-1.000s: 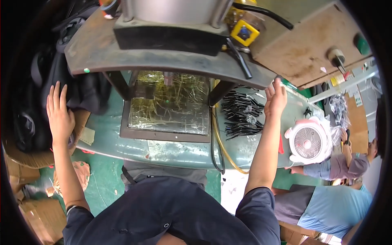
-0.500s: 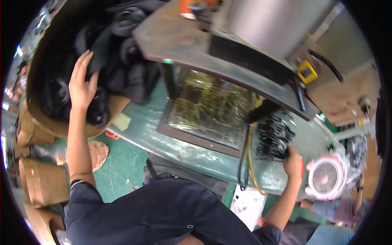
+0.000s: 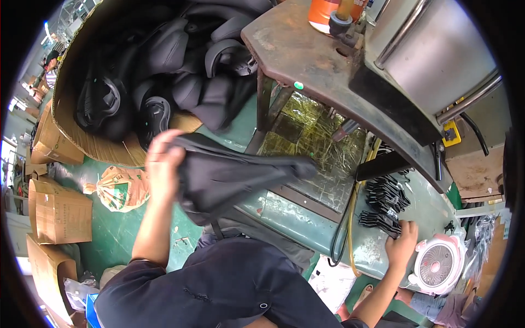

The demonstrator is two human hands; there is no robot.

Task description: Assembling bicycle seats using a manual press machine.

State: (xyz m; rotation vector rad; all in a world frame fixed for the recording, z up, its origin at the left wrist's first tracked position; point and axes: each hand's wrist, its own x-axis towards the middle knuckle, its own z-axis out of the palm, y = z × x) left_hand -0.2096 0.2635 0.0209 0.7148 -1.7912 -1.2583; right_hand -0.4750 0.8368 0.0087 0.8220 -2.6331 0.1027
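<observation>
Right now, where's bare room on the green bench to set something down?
Green bench: between yellow hose and right hand; also beyond that hand, bordered by black strips and fan. Crowded: carton, heaped with black padded pieces; bench's left front, hidden behind the saddle-shaped piece in the left hand.

From my end, no wording comes through clearly enough to read with certainty. Toward 9 o'clock, I see bold green print and a solid green block on a knotted tan bag (image 3: 128, 191). Farther out, between 8 and 9, a cardboard box (image 3: 63, 218) carries faint, blurred marks. At 1 o'clock, small dark characters show on an orange container (image 3: 321, 11) at the top edge, and a plain round green sticker (image 3: 298, 86) marks the rusty metal frame (image 3: 295, 41).
</observation>
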